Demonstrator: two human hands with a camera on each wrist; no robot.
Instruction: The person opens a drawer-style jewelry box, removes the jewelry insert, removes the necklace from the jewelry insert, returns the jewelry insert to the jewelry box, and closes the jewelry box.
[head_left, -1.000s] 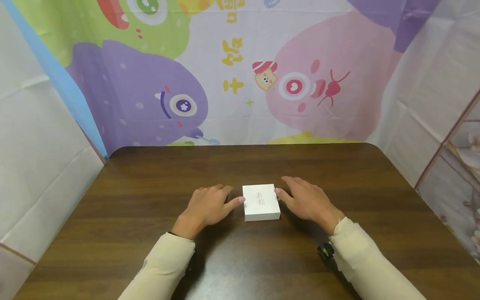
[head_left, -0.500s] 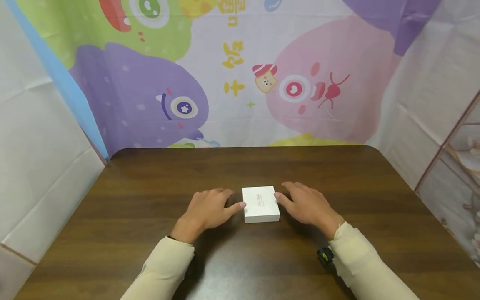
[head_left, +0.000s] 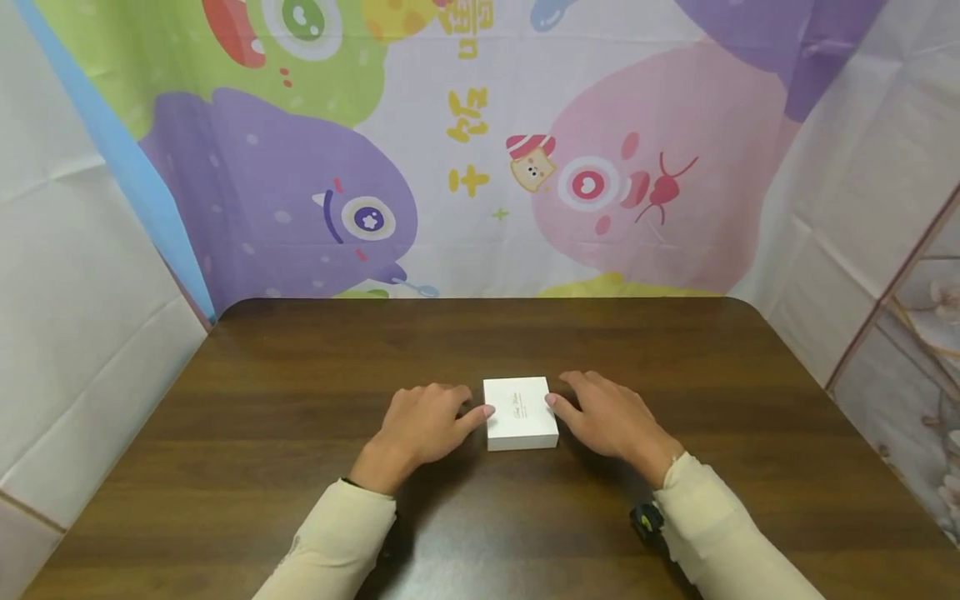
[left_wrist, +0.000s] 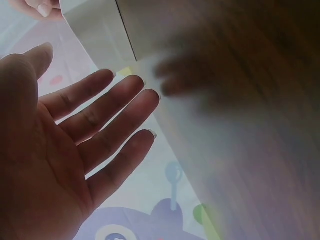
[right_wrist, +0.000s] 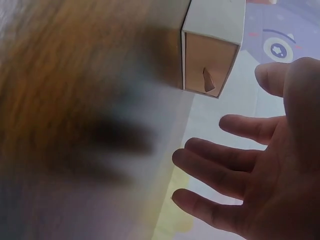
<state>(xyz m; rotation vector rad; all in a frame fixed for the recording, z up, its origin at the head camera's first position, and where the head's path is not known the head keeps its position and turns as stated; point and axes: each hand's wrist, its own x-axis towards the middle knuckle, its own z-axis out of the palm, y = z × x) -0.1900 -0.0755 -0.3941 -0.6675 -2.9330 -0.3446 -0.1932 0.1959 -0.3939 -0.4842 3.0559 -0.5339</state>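
Note:
A small white box (head_left: 517, 408) with faint gold lettering on its lid lies flat on the table. My left hand (head_left: 423, 425) is at its left side and my right hand (head_left: 611, 417) at its right, fingers loosely spread. In the head view both thumb tips overlap the box's side edges. The wrist views show gaps between the thumbs and the box. Seen from the right wrist, the box end (right_wrist: 207, 65) has a tan inner panel with a small brown tab (right_wrist: 208, 80). Neither hand grips anything.
The dark wooden table (head_left: 300, 350) has rounded far corners. Behind it hangs a cartoon-printed cloth (head_left: 465, 242). Pale panels (head_left: 75, 250) stand along the left and right. A dark band with a small device (head_left: 647, 521) sits at the right wrist.
The head view has tilted slightly, so the table and box appear a little lower. My left hand has edged slightly right towards the box. The right hand stays beside it.

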